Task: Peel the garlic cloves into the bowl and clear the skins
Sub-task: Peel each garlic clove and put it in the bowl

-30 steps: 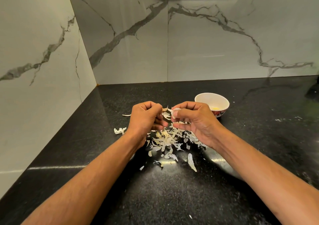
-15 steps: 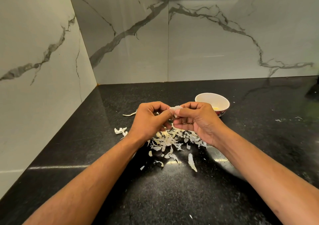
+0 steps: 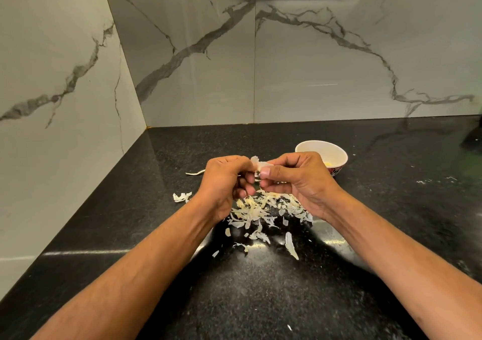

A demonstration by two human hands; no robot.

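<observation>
My left hand (image 3: 224,180) and my right hand (image 3: 300,180) meet above the black counter, both pinching a small white garlic clove (image 3: 258,165) with loose skin sticking up from it. Most of the clove is hidden by the fingertips. Below the hands lies a pile of pale garlic skins (image 3: 263,209) on the counter. A small white bowl (image 3: 336,154) with a red patterned outside stands just behind my right hand; something yellowish shows inside it.
Stray skin flakes lie apart from the pile: one cluster at the left (image 3: 181,196), a curved strip (image 3: 195,173) behind my left hand, a long piece (image 3: 290,245) nearer me. Marble walls close the counter (image 3: 260,300) on the left and at the back.
My hands have come together from slightly apart, and both now pinch the clove. A tuft of skin has risen above the fingertips.
</observation>
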